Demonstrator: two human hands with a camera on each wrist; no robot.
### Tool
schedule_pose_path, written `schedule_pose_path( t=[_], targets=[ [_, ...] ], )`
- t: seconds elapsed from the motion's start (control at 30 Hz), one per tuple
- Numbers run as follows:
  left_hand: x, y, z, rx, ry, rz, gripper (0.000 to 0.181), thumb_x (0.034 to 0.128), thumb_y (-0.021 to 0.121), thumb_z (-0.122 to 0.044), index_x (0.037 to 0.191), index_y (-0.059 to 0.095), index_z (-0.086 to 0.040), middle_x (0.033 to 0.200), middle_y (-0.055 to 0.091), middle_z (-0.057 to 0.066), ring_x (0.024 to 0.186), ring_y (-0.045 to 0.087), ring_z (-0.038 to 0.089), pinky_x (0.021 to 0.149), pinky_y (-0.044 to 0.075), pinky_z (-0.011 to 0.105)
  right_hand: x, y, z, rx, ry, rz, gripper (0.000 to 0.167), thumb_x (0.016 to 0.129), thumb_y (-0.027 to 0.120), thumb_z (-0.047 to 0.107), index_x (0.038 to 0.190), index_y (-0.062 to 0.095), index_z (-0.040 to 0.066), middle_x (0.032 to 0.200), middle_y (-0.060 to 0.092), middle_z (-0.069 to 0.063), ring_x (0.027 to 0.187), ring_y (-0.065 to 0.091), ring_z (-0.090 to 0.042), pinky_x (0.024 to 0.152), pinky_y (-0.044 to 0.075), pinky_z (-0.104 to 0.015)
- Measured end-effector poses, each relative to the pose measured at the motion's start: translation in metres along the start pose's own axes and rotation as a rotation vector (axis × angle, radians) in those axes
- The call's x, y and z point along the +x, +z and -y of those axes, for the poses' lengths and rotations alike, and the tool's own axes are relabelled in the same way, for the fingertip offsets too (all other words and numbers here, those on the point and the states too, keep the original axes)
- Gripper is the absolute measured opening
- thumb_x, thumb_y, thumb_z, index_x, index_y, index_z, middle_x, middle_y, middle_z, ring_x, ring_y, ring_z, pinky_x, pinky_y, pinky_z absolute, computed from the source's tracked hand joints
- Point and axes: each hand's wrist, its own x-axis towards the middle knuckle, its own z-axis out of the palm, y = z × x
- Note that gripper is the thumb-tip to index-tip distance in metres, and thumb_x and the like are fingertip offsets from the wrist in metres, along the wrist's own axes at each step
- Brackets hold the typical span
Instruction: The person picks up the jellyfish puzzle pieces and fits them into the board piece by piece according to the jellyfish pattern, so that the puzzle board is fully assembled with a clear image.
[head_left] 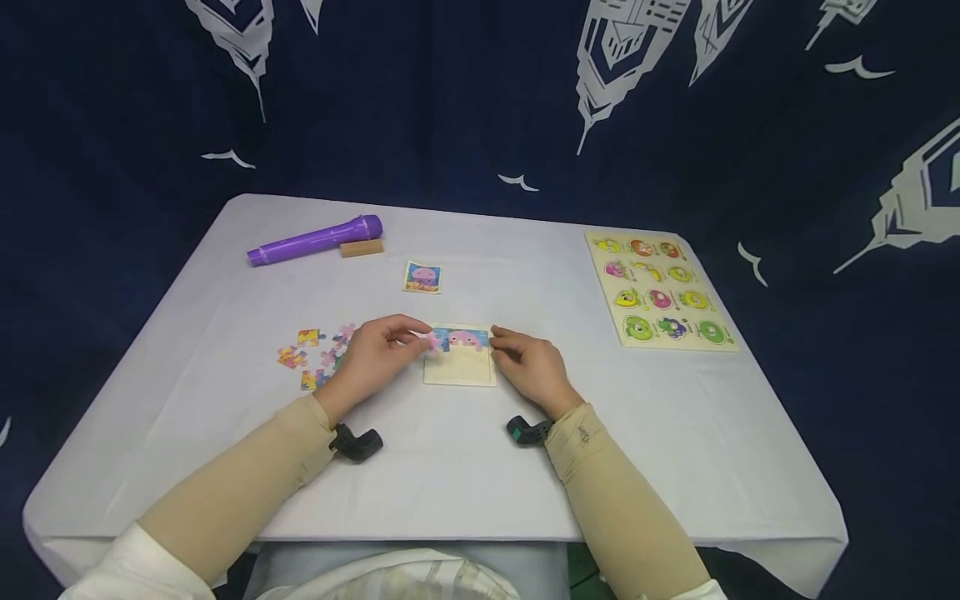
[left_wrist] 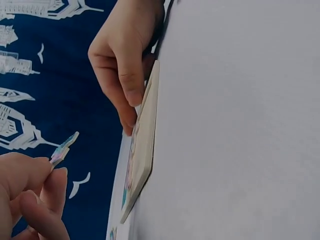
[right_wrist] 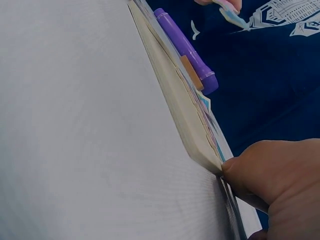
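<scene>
My left hand point(head_left: 381, 350) pinches a small jigsaw piece point(left_wrist: 62, 150) between thumb and finger, raised over the left part of a square puzzle board point(head_left: 459, 368). Joined pieces with a pink cartoon figure point(head_left: 467, 338) fill the board's upper strip; bare pale wood shows below. On the opposite side, my right hand point(head_left: 534, 367) holds the board's right edge with thumb and forefinger. The right thumb point(right_wrist: 245, 167) touches a board corner in the right wrist view. Loose jigsaw pieces point(head_left: 308, 337) lie left of the left hand, which partly covers them.
Behind the board lies a small picture card point(head_left: 422, 277) with a pink figure. A purple toy microphone point(head_left: 315, 241) lies at the back left beside a brown block point(head_left: 362, 248). A wooden fruit puzzle point(head_left: 660, 292) lies on the right of the white-covered table point(head_left: 450, 492).
</scene>
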Motion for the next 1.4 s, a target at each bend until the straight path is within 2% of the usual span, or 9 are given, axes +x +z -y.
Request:
schedule_pose_path(
  t=[0.1,0.33,0.5,0.83,0.97,1.2,1.4],
  targets=[
    [0.004,0.007,-0.002,0.018,-0.013,0.027,0.014,0.0937,0.076,-0.028,0.107,0.078,-0.024,0.092,0.077,-0.002,0.089,0.067,0.018,0.074,0.048,0.036,0.000,0.002,0.000,-0.002,-0.004,-0.001,0.026,0.096,0.070,0.021,0.119,0.077,0.010,0.135,0.069,-0.001,0.126,0.065,-0.023,0.105,0.050,-0.045],
    [0.019,0.021,-0.007,0.123,-0.060,0.141,0.015,0.0924,0.076,-0.030,0.107,0.077,-0.026,0.090,0.075,-0.004,0.085,0.066,0.017,0.075,0.048,0.035,0.001,0.001,0.000,0.001,0.003,0.005,0.026,0.097,0.069,0.021,0.119,0.077,0.011,0.136,0.068,-0.001,0.127,0.064,-0.023,0.107,0.049,-0.045],
    [0.028,0.035,-0.013,0.152,-0.063,0.172,0.016,0.0922,0.076,-0.033,0.106,0.077,-0.024,0.089,0.074,-0.004,0.084,0.066,0.016,0.073,0.049,0.034,0.001,-0.001,-0.001,-0.003,0.001,0.001,0.026,0.097,0.069,0.021,0.120,0.077,0.011,0.137,0.068,0.000,0.127,0.064,-0.023,0.107,0.049,-0.046],
    [0.035,0.055,-0.014,0.209,-0.057,0.157,0.014,0.0921,0.076,-0.036,0.103,0.077,-0.027,0.087,0.074,-0.008,0.083,0.065,0.012,0.072,0.047,0.031,0.001,-0.001,-0.003,-0.005,-0.018,-0.016,0.025,0.096,0.070,0.019,0.118,0.077,0.011,0.135,0.069,0.000,0.125,0.065,-0.023,0.105,0.051,-0.045],
    [0.033,0.057,-0.012,0.219,-0.057,0.153,0.015,0.0918,0.077,-0.036,0.103,0.077,-0.026,0.083,0.073,-0.010,0.081,0.065,0.011,0.070,0.046,0.031,0.001,0.000,-0.002,-0.007,-0.018,-0.016,0.025,0.096,0.070,0.019,0.118,0.077,0.011,0.135,0.069,0.000,0.126,0.065,-0.023,0.105,0.051,-0.045],
    [0.028,0.058,-0.010,0.222,-0.037,0.174,0.023,0.0883,0.081,-0.035,0.108,0.075,-0.026,0.089,0.074,-0.013,0.088,0.066,0.009,0.076,0.046,0.031,0.000,0.000,-0.002,0.000,-0.014,-0.022,0.025,0.095,0.071,0.019,0.118,0.077,0.011,0.134,0.069,0.000,0.126,0.065,-0.023,0.105,0.050,-0.045],
    [0.027,0.060,-0.007,0.262,-0.009,0.149,0.022,0.0894,0.080,-0.038,0.108,0.075,-0.027,0.089,0.073,-0.013,0.084,0.065,0.009,0.073,0.046,0.031,0.000,0.000,-0.001,-0.001,-0.016,-0.017,0.026,0.096,0.070,0.019,0.119,0.077,0.011,0.135,0.069,0.000,0.126,0.065,-0.023,0.106,0.050,-0.044]
  ],
)
